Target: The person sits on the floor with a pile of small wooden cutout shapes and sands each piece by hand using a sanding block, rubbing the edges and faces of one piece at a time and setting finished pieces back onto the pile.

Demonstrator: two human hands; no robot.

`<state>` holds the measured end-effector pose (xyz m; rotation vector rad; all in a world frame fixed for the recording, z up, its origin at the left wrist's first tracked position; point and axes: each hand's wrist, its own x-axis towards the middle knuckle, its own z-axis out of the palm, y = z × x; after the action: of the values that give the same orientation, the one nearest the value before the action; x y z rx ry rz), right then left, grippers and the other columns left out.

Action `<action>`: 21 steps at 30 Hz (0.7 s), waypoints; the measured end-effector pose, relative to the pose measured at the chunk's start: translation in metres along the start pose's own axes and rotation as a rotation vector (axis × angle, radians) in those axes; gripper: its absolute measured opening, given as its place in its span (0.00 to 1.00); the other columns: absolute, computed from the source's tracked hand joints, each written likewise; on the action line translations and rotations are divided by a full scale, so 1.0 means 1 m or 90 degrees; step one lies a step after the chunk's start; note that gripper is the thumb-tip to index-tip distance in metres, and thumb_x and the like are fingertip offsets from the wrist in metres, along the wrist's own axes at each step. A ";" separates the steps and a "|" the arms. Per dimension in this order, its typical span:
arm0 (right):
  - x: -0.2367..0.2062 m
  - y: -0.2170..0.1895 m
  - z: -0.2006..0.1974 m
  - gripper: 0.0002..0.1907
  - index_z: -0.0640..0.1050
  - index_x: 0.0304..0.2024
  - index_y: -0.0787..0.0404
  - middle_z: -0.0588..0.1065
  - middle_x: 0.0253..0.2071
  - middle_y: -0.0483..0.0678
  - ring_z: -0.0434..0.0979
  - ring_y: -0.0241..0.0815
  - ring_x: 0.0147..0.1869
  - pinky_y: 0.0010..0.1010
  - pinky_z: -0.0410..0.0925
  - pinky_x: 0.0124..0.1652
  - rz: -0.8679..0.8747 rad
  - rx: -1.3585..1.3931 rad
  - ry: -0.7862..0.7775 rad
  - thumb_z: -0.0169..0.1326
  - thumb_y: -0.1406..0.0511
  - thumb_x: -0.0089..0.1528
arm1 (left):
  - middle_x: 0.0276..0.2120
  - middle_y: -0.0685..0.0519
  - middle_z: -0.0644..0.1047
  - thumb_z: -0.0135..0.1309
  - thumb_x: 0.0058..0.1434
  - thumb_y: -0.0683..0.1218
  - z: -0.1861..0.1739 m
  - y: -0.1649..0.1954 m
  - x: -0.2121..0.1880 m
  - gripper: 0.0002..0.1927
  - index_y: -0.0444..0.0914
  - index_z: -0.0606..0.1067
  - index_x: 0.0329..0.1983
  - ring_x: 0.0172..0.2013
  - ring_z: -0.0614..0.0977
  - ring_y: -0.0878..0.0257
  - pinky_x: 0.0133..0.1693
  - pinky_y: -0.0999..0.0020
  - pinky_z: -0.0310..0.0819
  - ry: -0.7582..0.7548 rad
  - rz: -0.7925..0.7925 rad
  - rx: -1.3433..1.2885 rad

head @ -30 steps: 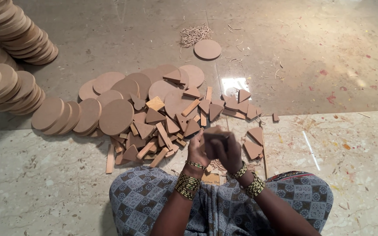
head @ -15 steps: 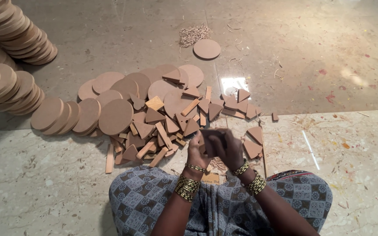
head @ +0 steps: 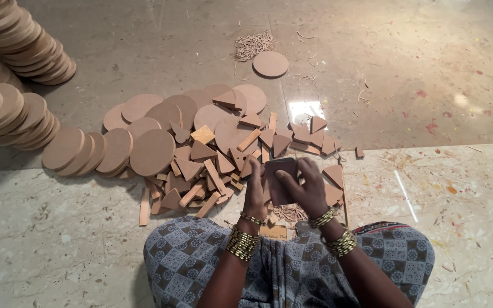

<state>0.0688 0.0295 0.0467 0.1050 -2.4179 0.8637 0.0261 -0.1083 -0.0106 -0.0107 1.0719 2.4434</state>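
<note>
Over the floor's near edge, left hand [head: 256,191] and right hand [head: 306,187] both grip a dark block [head: 281,178] beside the scraps [head: 212,165]; sanding seems underway, needing steady pressure.

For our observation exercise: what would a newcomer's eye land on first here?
First, the two hands, left hand and right hand, holding a dark flat piece at bottom centre. Beyond them lies a heap of wooden offcuts, with overlapping wooden discs spreading left.
</note>
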 end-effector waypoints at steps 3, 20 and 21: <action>0.009 0.008 -0.011 0.20 0.80 0.49 0.63 0.78 0.41 0.47 0.78 0.38 0.41 0.29 0.74 0.40 0.145 0.279 -0.163 0.62 0.58 0.59 | 0.51 0.38 0.76 0.28 0.71 0.78 -0.003 0.001 0.002 0.52 0.26 0.71 0.63 0.53 0.78 0.52 0.53 0.57 0.77 -0.049 0.016 0.169; 0.008 -0.008 -0.040 0.09 0.77 0.47 0.67 0.77 0.57 0.51 0.79 0.40 0.58 0.33 0.76 0.55 -0.026 0.557 -0.144 0.60 0.71 0.65 | 0.49 0.42 0.78 0.38 0.65 0.76 0.024 0.026 -0.022 0.47 0.28 0.67 0.61 0.49 0.82 0.53 0.52 0.55 0.80 -0.114 -0.162 -0.280; 0.008 -0.009 -0.041 0.08 0.77 0.46 0.67 0.75 0.60 0.51 0.78 0.39 0.59 0.32 0.76 0.54 -0.038 0.551 -0.122 0.59 0.70 0.66 | 0.49 0.44 0.79 0.38 0.68 0.74 0.024 0.027 -0.020 0.45 0.29 0.68 0.61 0.49 0.81 0.55 0.52 0.57 0.80 -0.107 -0.126 -0.240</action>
<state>0.0838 0.0476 0.0819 0.5969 -2.0107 1.8737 0.0372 -0.1157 0.0289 -0.0304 0.5027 2.3781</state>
